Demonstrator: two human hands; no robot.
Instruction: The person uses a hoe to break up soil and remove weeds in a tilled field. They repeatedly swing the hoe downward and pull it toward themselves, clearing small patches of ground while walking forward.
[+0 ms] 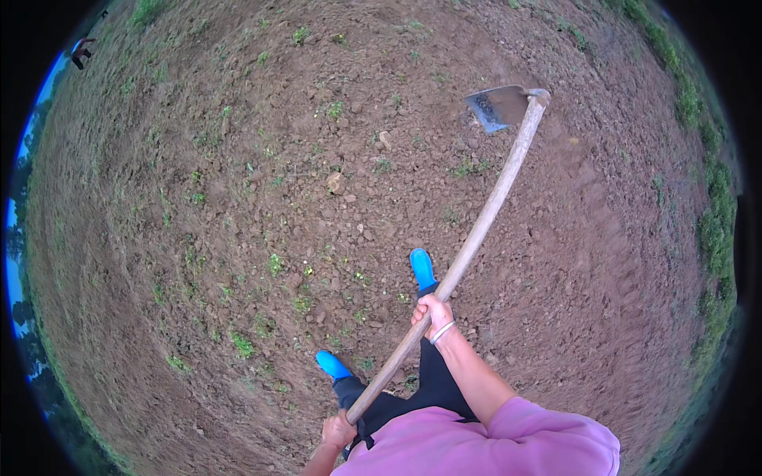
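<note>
A long-handled hoe stretches from beside my left hip up toward the far right. Its wide metal blade sits at the far end of the wooden handle, turned to the left; whether it touches the soil I cannot tell. My left hand is closed round the butt end of the handle, close to my body. Farther up, about a third of the way along, my right hand wraps the handle, with a pale bangle at the wrist.
Loose brown soil with clods and small green weeds spreads all round. A stone lies ahead. My blue shoes stand apart on the ground. Green growth edges the right side. Another person is far off at upper left.
</note>
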